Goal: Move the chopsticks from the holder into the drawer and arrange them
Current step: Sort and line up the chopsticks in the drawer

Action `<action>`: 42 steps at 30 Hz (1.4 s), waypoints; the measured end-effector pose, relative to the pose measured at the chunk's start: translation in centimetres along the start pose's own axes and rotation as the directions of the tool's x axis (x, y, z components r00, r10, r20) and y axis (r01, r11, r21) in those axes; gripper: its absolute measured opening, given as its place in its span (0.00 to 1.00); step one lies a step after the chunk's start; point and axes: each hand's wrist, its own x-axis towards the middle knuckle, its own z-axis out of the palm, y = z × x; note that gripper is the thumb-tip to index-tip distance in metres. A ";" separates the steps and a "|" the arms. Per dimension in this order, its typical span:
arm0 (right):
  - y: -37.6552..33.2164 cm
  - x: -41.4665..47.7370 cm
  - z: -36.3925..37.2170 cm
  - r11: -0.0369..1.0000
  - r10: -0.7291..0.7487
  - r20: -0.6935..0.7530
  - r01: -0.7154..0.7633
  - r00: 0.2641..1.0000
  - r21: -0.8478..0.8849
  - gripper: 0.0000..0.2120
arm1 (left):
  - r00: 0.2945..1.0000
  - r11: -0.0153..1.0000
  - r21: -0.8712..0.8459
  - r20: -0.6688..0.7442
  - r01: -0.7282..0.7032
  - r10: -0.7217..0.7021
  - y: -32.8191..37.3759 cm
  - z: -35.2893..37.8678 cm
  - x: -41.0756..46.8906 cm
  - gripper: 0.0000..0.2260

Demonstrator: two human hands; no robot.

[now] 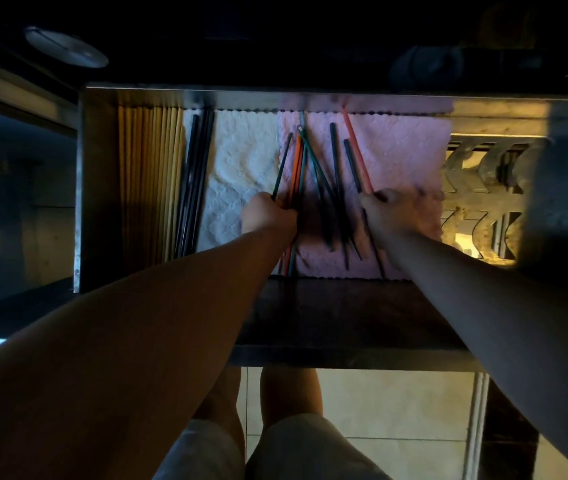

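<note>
Chopsticks [335,157] fan across our drawer's [81,188] pink cloth [404,157], left hand [268,214] curled round several, right hand [391,207] pinching the red one [358,150].

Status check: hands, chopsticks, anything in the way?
Left hand grips the coloured chopstick bundle; right hand pinches the red chopstick. Dark chopsticks lie crossed on the pink cloth, unsorted. Nothing blocking them.

One drawer [97,188], one white cloth [237,161], one pink cloth [404,157], one left hand [268,216], one right hand [404,213], over ten chopsticks [334,150]
</note>
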 end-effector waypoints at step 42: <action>0.2 -0.2 0.9 0.959 -0.231 -0.077 0.214 0.970 -0.186 0.11 | 0.993 0.969 0.220 -0.013 -0.109 0.115 3.9 1.2 -1.3 0.17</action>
